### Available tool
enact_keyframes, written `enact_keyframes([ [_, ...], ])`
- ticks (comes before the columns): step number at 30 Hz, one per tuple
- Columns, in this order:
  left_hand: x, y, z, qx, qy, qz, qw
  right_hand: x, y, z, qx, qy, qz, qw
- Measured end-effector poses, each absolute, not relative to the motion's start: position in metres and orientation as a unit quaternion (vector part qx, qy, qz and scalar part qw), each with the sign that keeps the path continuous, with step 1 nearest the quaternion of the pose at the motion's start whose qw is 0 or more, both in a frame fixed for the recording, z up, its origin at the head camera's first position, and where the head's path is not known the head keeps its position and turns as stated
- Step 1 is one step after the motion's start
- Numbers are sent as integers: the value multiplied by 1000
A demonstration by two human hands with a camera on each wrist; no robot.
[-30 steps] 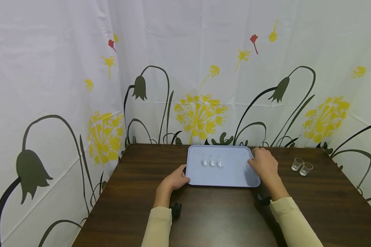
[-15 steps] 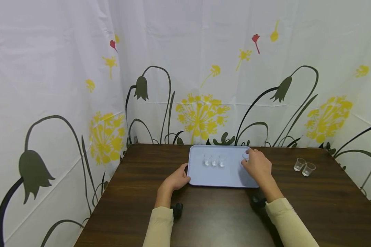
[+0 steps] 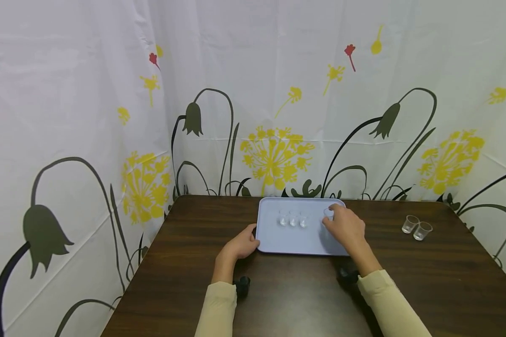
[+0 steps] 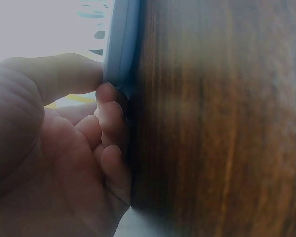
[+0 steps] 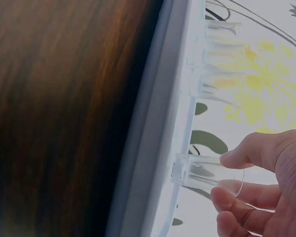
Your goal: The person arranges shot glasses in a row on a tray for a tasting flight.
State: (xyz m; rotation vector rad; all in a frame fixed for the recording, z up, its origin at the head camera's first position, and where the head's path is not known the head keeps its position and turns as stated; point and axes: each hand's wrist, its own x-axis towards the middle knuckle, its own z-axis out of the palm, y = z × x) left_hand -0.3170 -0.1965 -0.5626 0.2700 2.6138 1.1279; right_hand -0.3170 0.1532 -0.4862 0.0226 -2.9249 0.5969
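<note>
A pale blue tray (image 3: 294, 242) lies on the table. My left hand (image 3: 240, 244) holds its left edge; in the left wrist view the thumb (image 4: 71, 75) is at the tray rim (image 4: 121, 42) and the fingers are curled beneath. On the tray's right half, my right hand (image 3: 346, 227) pinches a small clear shot glass (image 5: 204, 173) near its rim, between thumb and fingers. The glass stands upright with its base at the tray surface. Three similar shot glasses (image 3: 293, 219) stand in a row left of the tray's middle.
Two more shot glasses (image 3: 416, 227) stand side by side on the dark wooden table (image 3: 295, 295), right of the tray. A white curtain (image 3: 253, 61) with printed flowers hangs behind the table and along its sides.
My right hand has moved left from the tray's right edge, over the tray, bringing the shot glass into sight. My left hand stays at the tray's left edge.
</note>
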Motion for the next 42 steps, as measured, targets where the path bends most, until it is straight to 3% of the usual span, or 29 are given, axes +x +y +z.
enact_keyframes([
  [10, -278, -182, -501, 88, 893, 418, 141, -314, 144, -487, 24, -973, 223, 57],
  [25, -279, -181, -506, 84, 896, 411, 144, -314, 138, -492, 31, -962, 266, 41],
  [27, -290, -188, -522, 101, 898, 406, 136, -315, 137, -492, 35, -961, 269, 46],
  [42, -276, -181, -502, 87, 894, 414, 143, -316, 136, -493, 43, -959, 278, 43],
])
